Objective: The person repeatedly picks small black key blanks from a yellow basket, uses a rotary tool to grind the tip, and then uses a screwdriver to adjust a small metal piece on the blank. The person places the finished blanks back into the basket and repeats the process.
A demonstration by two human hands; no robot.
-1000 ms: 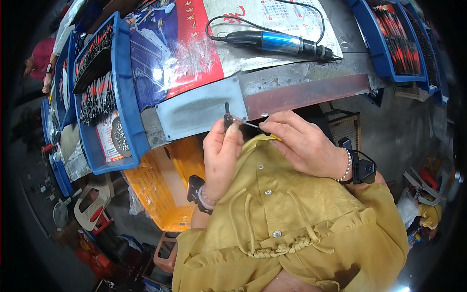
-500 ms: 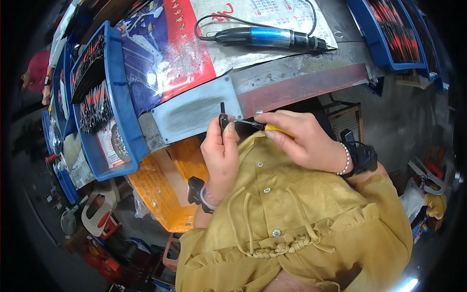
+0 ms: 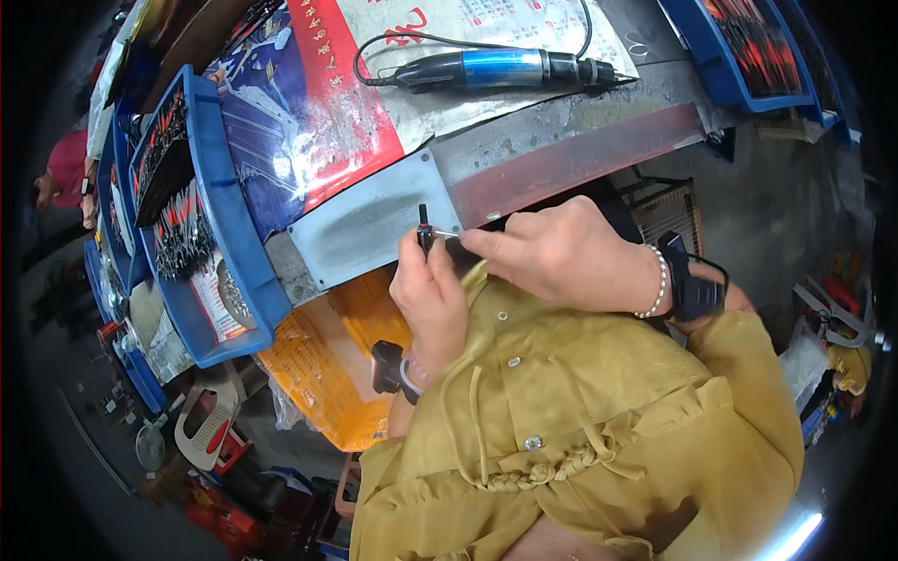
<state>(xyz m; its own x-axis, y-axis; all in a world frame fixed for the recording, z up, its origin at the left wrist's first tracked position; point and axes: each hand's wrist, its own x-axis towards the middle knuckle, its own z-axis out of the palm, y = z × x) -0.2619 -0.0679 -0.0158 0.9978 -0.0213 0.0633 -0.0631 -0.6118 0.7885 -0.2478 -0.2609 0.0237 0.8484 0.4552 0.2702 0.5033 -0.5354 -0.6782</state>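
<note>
The left hand [image 3: 430, 290] pinches a small black part [image 3: 424, 241] between thumb and fingers, just by the near edge of the table [image 3: 533, 136]. The part shows against a pale plate [image 3: 355, 210], close to that plate's near right corner. Its long axis runs away from the person, across the line of the near edge; the narrow end points toward the table's far edge, leaning slightly left. How much it tilts upward cannot be told.

The right hand [image 3: 566, 252] is closed around a tool whose handle is hidden. Its thin metal shaft [image 3: 447, 235] points left to the part, roughly crosswise to its axis; whether the tip touches is unclear.

Farther back, a blue-and-black power tool [image 3: 500, 70] lies lengthwise, bit toward the table's right side. A blue bin [image 3: 245, 252] stands at the left side.
</note>
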